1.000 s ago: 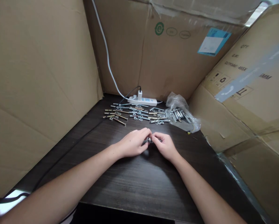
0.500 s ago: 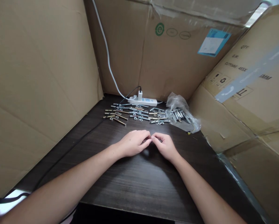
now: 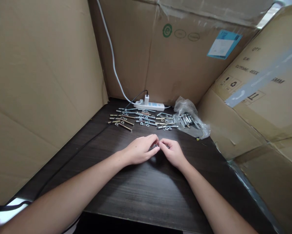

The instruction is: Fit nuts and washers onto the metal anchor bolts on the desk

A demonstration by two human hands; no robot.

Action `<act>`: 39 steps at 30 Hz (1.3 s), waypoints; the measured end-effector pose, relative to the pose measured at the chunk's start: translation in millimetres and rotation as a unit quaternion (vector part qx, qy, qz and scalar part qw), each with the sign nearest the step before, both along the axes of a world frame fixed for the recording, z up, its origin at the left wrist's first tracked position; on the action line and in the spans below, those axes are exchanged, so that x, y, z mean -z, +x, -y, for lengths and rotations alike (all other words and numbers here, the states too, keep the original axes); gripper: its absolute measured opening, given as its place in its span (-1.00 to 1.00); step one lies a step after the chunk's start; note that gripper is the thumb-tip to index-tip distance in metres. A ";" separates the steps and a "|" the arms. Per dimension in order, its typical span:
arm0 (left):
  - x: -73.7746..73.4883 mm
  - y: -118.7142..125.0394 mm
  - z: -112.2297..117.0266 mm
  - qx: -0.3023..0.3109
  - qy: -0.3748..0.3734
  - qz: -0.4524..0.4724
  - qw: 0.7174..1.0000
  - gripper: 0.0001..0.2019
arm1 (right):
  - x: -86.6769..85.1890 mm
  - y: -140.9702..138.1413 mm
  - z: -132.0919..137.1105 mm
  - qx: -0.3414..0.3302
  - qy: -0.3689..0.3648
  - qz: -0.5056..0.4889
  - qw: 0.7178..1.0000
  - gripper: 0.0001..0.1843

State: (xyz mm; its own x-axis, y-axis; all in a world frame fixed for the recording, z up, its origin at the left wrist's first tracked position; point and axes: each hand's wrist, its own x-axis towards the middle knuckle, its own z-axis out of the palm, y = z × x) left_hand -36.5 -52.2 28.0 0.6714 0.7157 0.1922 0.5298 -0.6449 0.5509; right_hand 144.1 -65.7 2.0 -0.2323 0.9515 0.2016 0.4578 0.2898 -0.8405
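Three cardboard boxes wall you in: the left box [image 3: 43, 71] beyond your left arm, the back box [image 3: 131, 58] ahead of both hands, the right box [image 3: 263, 107] beyond your right arm. The dark table [image 3: 136, 195] spreads under and around your hands.

Your left hand [image 3: 141, 150] and right hand [image 3: 172, 152] are together over the table, fingertips meeting or nearly so. The left thumb and fingers are closed around a small metal piece; whether the right fingertips grip it too, you cannot tell from this view.

Ahead and to the right of your right hand lies a clear bag [image 3: 191, 122] with metal parts inside. Straight ahead, past the loose hardware, sits a white power strip [image 3: 150, 105], its length running crosswise. Between it and your hands, bolts [image 3: 146, 123] lie in rows, mostly with their long axes crosswise; the nearest brass-toned one slants toward you at its right end. Nuts and washers [image 3: 146, 124] lie among them.

Smallest in sight is the metal piece [image 3: 156, 146] between your fingertips, mostly hidden, so its long axis and pointing direction cannot be told.
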 end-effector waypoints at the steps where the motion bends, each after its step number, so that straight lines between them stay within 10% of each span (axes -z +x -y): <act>1: 0.4 0.0 -0.8 -0.003 0.002 -0.004 1.000 -0.84 | 0.9 0.4 -0.4 0.003 0.003 0.004 1.000 -0.72; 39: -0.3 -0.4 0.9 0.015 0.028 -0.015 0.999 -0.84 | 0.5 0.9 -0.4 0.001 -0.006 -0.002 1.000 -0.72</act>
